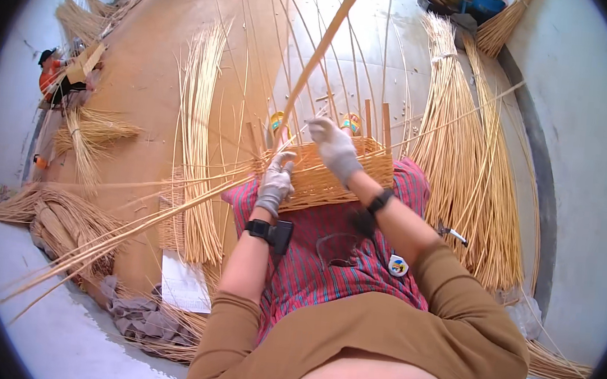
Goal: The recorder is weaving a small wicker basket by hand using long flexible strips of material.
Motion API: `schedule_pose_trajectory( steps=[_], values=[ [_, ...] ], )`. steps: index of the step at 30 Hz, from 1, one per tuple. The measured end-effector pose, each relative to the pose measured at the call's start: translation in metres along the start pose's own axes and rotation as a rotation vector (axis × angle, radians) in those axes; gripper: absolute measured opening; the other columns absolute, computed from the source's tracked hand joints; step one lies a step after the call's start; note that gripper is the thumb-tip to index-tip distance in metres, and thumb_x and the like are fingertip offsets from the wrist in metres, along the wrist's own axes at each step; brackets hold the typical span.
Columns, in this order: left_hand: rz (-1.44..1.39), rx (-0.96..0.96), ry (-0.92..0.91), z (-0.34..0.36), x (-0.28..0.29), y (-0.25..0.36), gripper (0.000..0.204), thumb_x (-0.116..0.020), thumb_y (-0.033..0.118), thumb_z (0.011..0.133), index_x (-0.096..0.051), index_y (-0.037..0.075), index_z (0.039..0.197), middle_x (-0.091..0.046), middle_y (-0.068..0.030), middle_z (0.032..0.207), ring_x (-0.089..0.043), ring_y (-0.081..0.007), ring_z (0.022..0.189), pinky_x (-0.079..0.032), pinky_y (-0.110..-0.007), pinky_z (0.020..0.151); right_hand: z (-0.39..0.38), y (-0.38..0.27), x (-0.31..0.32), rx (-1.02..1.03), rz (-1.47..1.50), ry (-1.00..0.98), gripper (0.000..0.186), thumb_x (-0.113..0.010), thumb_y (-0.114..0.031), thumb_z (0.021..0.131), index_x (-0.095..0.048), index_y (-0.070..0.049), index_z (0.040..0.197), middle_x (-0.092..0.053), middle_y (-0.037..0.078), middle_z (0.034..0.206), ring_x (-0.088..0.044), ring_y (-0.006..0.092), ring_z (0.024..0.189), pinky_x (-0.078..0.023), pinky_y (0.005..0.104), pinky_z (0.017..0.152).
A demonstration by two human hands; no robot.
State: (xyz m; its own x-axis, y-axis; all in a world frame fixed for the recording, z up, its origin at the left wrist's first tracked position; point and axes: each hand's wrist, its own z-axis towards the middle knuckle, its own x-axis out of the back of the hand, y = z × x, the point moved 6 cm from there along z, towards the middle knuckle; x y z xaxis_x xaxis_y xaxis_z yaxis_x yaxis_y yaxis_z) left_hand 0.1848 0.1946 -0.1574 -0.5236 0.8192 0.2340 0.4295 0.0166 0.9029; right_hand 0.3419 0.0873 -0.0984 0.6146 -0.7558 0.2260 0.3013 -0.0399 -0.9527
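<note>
Fingers of the white-gloved left hand (276, 180) curl at the left end of the rectangular tan wicker basket (325, 184), set along the red striped cloth's (295, 279) far edge. Above it bends the white-gloved right hand (335, 149); whether either grips anything, I cannot tell.

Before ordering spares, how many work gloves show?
2: on the left hand, at the left end of the wicker basket; on the right hand, nearer its middle. Others may be hidden.
</note>
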Motion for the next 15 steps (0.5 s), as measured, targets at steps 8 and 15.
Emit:
schedule_pose_trajectory(
  steps=[8,15],
  values=[
    [-0.244,0.122,0.129,-0.018,0.006,-0.013,0.022,-0.052,0.02,0.107,-0.056,0.016,0.129,-0.07,-0.0126,0.092,-0.072,-0.0263,0.057,-0.058,-0.036,0.044,0.022,-0.043,-0.006,-0.136,0.275,0.027,0.071,-0.054,-0.003,0.095,-0.028,-0.016,0.159,-0.07,0.015,0.098,-0.07,0.0193,0.084,-0.057,0.0364,0.077],
    [-0.135,0.192,0.17,-0.005,-0.018,0.027,0.035,-0.078,0.031,0.092,-0.063,0.001,0.099,-0.072,-0.0131,0.086,-0.07,-0.0212,0.057,-0.059,-0.036,0.05,-0.061,0.025,0.075,-0.176,0.272,0.151,0.025,-0.043,-0.008,0.109,-0.054,-0.006,0.131,-0.068,0.005,0.089,-0.066,0.012,0.08,-0.056,0.0308,0.072]
  ],
)
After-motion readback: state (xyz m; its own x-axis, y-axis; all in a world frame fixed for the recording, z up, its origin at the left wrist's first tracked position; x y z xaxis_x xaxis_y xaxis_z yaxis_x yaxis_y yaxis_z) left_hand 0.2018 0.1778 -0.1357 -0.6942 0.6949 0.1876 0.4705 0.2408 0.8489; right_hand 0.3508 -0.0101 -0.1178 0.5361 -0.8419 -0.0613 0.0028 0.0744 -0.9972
